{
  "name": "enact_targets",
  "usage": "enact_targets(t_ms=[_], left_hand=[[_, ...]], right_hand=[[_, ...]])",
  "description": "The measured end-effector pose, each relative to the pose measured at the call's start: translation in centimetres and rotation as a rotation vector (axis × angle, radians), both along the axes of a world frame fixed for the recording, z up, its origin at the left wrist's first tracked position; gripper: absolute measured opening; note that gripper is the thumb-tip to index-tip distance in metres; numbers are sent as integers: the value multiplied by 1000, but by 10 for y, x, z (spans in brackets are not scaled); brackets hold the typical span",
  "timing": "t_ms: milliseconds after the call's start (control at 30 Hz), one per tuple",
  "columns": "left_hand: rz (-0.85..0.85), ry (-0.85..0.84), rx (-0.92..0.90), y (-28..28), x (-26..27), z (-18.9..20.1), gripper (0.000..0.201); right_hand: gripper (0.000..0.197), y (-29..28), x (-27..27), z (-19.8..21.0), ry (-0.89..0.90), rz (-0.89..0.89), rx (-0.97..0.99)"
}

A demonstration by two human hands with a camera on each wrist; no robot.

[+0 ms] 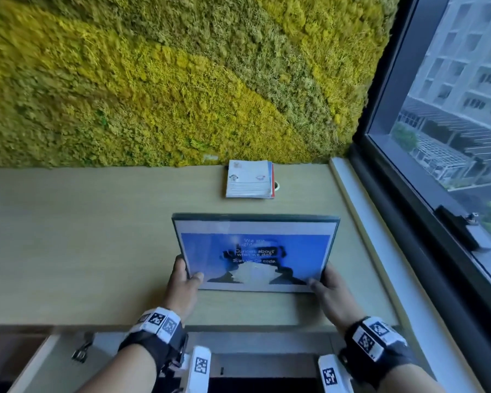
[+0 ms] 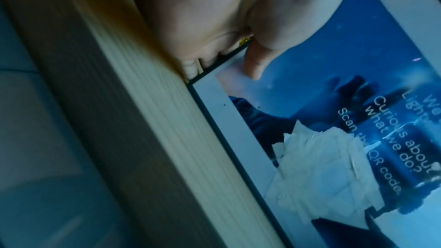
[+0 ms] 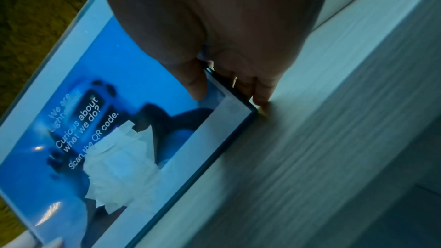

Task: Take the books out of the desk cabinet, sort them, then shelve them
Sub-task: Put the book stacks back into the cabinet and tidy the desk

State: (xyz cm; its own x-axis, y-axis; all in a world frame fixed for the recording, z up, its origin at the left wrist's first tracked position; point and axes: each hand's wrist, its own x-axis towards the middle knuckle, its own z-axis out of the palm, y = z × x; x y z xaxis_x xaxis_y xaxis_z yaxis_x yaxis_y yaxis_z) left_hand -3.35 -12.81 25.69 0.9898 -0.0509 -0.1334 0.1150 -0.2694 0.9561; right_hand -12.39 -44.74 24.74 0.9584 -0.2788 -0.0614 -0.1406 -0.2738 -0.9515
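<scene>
A big flat blue book (image 1: 255, 252) stands tilted on the desk (image 1: 82, 236), with its near edge down on the wood. White words on the cover say "Curious about what we do?" A torn white patch sits under the words. The left hand (image 1: 183, 282) pinches the near left corner, thumb on the cover and fingers behind. The right hand (image 1: 328, 290) pinches the near right corner the same way. Farther back, by the green moss wall (image 1: 153, 80), lies a small pile of books (image 1: 248, 179). Maybe three or four; the edges blur. A window (image 1: 451, 109) is on the right.
</scene>
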Motion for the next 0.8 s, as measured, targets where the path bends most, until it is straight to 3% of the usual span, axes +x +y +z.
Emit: enact_targets(t_ms=[100, 267, 400, 533, 633, 800], left_hand=[[-7, -5, 112, 10, -11, -5, 27], [-148, -33, 99, 78, -80, -23, 31], [-146, 123, 100, 153, -151, -85, 40], [-154, 244, 159, 211, -195, -165, 45], [-161, 305, 178, 237, -202, -224, 56], [-139, 333, 141, 252, -167, -307, 58]], right_hand=[[42, 7, -15, -6, 34, -15, -32], [40, 52, -83, -15, 93, 25, -95], [39, 119, -143, -47, 240, 85, -29], [46, 178, -182, -112, 495, 78, 105], [40, 205, -183, -163, 653, 78, 168], [27, 219, -136, -248, 671, 40, 203]])
